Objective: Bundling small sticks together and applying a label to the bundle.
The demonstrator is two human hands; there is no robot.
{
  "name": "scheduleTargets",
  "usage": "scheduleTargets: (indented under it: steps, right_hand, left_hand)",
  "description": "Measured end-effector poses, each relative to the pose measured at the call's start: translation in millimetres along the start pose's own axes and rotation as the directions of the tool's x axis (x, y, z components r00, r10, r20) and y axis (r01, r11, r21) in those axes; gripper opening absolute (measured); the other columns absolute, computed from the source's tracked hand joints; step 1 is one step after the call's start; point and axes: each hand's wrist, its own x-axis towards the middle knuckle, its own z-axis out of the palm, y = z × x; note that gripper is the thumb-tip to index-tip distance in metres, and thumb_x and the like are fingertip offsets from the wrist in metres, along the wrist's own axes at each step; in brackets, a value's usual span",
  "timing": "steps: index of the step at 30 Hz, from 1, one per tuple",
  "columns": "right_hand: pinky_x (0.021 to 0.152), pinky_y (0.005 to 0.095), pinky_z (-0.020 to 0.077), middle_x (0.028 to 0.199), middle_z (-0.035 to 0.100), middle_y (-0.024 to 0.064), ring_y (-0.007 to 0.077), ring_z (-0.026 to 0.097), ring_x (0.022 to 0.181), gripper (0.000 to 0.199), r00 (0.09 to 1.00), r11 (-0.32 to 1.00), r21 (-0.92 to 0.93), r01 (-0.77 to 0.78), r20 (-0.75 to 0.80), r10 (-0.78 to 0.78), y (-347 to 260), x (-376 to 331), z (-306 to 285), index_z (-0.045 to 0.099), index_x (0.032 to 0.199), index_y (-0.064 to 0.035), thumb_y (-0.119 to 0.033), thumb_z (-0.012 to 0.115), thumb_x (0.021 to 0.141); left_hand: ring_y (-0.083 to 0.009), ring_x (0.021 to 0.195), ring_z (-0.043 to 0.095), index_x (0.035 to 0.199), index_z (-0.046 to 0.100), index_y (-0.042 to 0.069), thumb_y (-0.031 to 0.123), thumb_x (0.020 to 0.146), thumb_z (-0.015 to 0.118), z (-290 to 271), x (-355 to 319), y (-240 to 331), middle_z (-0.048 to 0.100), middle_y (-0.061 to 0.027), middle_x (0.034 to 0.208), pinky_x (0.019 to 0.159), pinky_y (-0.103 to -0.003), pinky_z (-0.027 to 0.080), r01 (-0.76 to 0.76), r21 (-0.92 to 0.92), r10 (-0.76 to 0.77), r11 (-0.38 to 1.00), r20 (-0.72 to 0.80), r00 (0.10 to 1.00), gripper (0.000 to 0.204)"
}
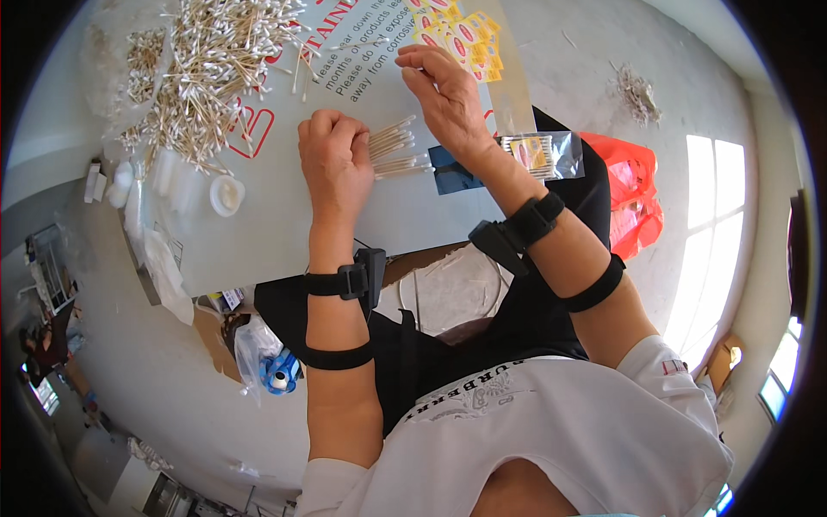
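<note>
My left hand (334,159) is closed, its fingers bent down over the near ends of a small bunch of cotton swabs (394,146). The swabs fan out to the right over the grey printed sheet, white tips outward. Up and to the right, my right hand (448,99) hovers with bent fingers, the thumb apart from them and nothing visible between. Just beyond its fingertips are yellow-and-white cards (469,43). Beneath my right wrist lies a clear packet of swabs (530,155) with a yellow label, beside a dark blue piece (452,172).
A big heap of loose cotton swabs (215,69) covers the table's far left, beside clear plastic bags (116,77). Nearer stands a small round white container (226,196). A red plastic bag (633,194) sits right of the table; a blue item in clear plastic (280,370) is below left.
</note>
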Motion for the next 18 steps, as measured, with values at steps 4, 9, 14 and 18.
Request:
scheduleTargets:
  steps: [4,9,14,18]
  right_hand:
    - [0.101,0.0331,0.0411,0.135,0.050,0.0195,0.0276,0.051,0.122,0.029,0.999,0.998,0.056,-0.033,-0.027,0.034,-7.7,-52.6,0.7,0.055,0.122,0.0047,-0.013,0.049,0.100]
    - [0.103,0.0332,0.0396,0.138,0.047,0.0207,0.0291,0.048,0.126,0.031,0.995,0.985,0.168,-0.043,-0.083,0.058,-7.1,-60.4,19.4,0.053,0.124,0.0050,-0.015,0.047,0.101]
    - [0.103,0.0318,0.0387,0.138,0.049,0.0186,0.0253,0.047,0.127,0.033,0.984,0.938,0.341,-0.058,-0.138,0.111,-1.3,-62.9,19.4,0.053,0.126,0.0058,-0.015,0.047,0.102]
    - [0.103,0.0309,0.0393,0.135,0.052,0.0166,0.0224,0.049,0.124,0.032,0.986,0.944,0.316,-0.089,-0.106,0.129,-2.4,-62.6,1.8,0.054,0.125,0.0059,-0.015,0.048,0.101]
  left_hand:
    - [-0.0295,0.121,0.049,0.122,0.057,0.002,0.015,0.096,0.054,11.6,-22.3,11.3,0.052,-0.0136,0.129,0.103,-0.038,0.039,0.030,-0.380,-0.139,0.925,-0.264,0.954,0.030]
    - [-0.0282,0.133,0.041,0.138,0.043,-0.001,0.027,0.103,0.043,30.7,-24.8,25.9,0.044,-0.0154,0.142,0.111,-0.039,0.031,0.098,-0.607,-0.237,0.789,-0.153,0.959,0.045]
    - [-0.0238,0.134,0.040,0.138,0.043,-0.005,0.028,0.103,0.043,32.0,-24.8,29.0,0.044,-0.0160,0.144,0.114,-0.039,0.027,0.081,-0.847,-0.341,0.525,-0.122,0.932,0.048]
    - [-0.0286,0.143,0.027,0.146,0.034,0.000,0.032,0.101,0.048,18.4,-30.6,28.2,0.030,-0.0165,0.154,0.117,-0.044,0.021,0.092,-0.655,-0.235,0.750,-0.134,0.963,0.058]
